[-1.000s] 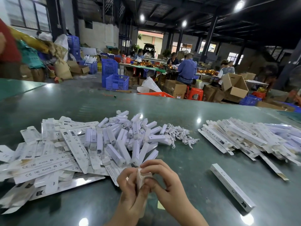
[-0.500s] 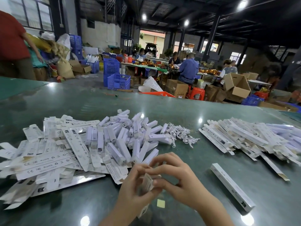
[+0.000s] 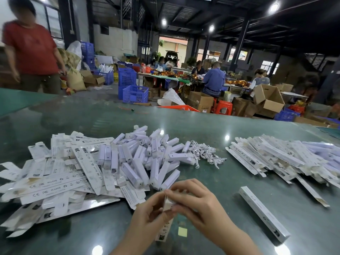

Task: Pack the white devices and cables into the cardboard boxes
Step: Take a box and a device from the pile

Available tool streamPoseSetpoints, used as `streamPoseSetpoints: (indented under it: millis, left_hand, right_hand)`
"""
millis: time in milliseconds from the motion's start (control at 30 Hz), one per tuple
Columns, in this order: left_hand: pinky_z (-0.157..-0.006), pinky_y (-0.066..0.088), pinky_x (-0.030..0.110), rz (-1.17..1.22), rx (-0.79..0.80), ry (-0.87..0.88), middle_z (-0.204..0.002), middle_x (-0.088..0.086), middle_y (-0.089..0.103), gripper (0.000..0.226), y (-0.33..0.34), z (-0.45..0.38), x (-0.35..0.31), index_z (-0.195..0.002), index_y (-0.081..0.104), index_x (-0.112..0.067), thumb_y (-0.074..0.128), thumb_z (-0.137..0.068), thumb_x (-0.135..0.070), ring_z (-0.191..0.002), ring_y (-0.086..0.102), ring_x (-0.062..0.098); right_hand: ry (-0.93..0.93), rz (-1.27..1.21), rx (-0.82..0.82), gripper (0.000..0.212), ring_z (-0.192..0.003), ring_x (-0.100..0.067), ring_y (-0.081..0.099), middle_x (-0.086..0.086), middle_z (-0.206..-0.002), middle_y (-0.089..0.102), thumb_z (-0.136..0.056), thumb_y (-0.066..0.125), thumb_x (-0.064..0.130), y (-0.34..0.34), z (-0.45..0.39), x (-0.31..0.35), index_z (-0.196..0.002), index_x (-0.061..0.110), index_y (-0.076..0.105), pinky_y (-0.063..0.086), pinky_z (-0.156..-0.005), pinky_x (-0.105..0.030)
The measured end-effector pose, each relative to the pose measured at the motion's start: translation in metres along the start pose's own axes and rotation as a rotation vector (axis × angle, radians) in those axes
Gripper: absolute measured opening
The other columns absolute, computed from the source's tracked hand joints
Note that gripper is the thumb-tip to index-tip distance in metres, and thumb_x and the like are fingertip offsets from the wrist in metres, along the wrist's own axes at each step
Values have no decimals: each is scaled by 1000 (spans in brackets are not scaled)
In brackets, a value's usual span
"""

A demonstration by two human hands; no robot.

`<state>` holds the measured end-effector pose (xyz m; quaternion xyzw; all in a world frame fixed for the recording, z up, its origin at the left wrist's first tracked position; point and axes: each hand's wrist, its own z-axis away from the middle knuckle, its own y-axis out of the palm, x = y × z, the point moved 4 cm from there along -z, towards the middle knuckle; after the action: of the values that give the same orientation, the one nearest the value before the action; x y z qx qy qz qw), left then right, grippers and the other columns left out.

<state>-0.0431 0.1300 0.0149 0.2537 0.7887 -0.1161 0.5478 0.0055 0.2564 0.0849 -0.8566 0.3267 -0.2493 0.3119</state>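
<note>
My left hand (image 3: 147, 214) and my right hand (image 3: 198, 203) together hold a narrow white cardboard box (image 3: 164, 225) upright over the table's near edge; both hands pinch its top end. A heap of white stick devices (image 3: 147, 157) lies just beyond my hands. White coiled cables (image 3: 206, 153) sit to the right of that heap. Flat unfolded white boxes (image 3: 51, 177) are piled at the left. One closed long box (image 3: 263, 210) lies on the table to the right of my right hand.
A pile of long white boxes (image 3: 287, 157) covers the table's right side. A small yellow paper square (image 3: 182, 231) lies under my hands on the green table (image 3: 211, 129). A person in a red shirt (image 3: 31, 46) stands beyond the far left corner.
My hands have lifted and shifted slightly right, still working the box's top end. The person in red has stepped further into view at the left.
</note>
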Motion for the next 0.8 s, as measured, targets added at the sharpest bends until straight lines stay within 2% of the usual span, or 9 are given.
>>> streamPoseSetpoints:
  millis: [100, 167, 233, 300, 367, 467, 567, 700, 800]
  left_hand:
    - [-80, 53, 30, -98, 6, -8, -89, -4, 72, 40, 2, 1, 0, -106, 66, -39, 74, -66, -37, -83, 64, 6]
    - [-76, 54, 25, -185, -41, 19, -84, -4, 72, 41, 5, 2, -2, -101, 66, -44, 74, -61, -40, -76, 65, 4]
    - [-69, 53, 23, -242, -93, 67, -81, -3, 71, 36, 10, 3, -6, -94, 67, -46, 74, -59, -42, -70, 63, 3]
    - [-66, 52, 20, -284, -121, 113, -80, -4, 70, 34, 15, 5, -10, -92, 67, -49, 76, -60, -40, -67, 63, 4]
    - [-63, 47, 13, -313, -133, 169, -84, -9, 70, 40, 17, 7, -16, -98, 67, -49, 79, -64, -33, -70, 63, 3]
    - [-68, 43, 11, -368, -48, 274, -92, -11, 65, 40, 21, 9, -26, -114, 64, -37, 73, -75, -34, -79, 62, 5]
    - [-73, 45, 14, -385, 24, 302, -102, -13, 64, 43, 24, 9, -32, -122, 58, -36, 68, -80, -36, -88, 63, 7]
    - [-66, 40, 8, -417, 58, 328, -93, -22, 60, 42, 26, 8, -39, -120, 58, -39, 69, -79, -35, -76, 57, -3]
    - [-66, 40, 7, -455, 92, 349, -90, -24, 56, 41, 26, 4, -46, -116, 59, -32, 71, -77, -37, -72, 53, -6]
  right_hand:
    - [208, -222, -17, 22, -91, -10, 59, 10, -98, 66, -90, 61, 29, -4, 0, -5, -105, 18, 73, 46, -81, -21]
    - [382, -347, -13, 18, -89, -7, 62, 16, -91, 67, -83, 68, 26, -6, 0, -9, -100, 27, 73, 45, -80, -16]
    - [458, -362, 57, 13, -89, -9, 63, 18, -91, 67, -81, 68, 27, -7, -1, -10, -92, 31, 73, 46, -79, -18]
    - [483, -365, 82, 7, -85, -10, 64, 16, -89, 67, -79, 68, 26, -11, -3, -11, -83, 29, 73, 48, -77, -21]
    - [526, -436, 84, 5, -80, -8, 63, 9, -87, 68, -77, 69, 24, -16, -3, -13, -77, 28, 73, 48, -75, -21]
    - [611, -680, 97, 7, -75, -10, 61, 2, -82, 66, -74, 70, 18, -18, 2, -14, -71, 24, 69, 47, -69, -20]
    - [631, -815, 93, 5, -71, -10, 55, 2, -79, 61, -75, 68, 13, -16, 8, -14, -72, 14, 63, 43, -64, -16]
    - [603, -867, 80, 8, -67, -7, 50, 9, -79, 58, -80, 68, 19, -13, 11, -10, -76, 24, 64, 41, -63, -15]
    - [589, -939, 68, 13, -72, -5, 51, 11, -84, 58, -80, 68, 28, -17, 12, -7, -80, 17, 61, 40, -65, -14]
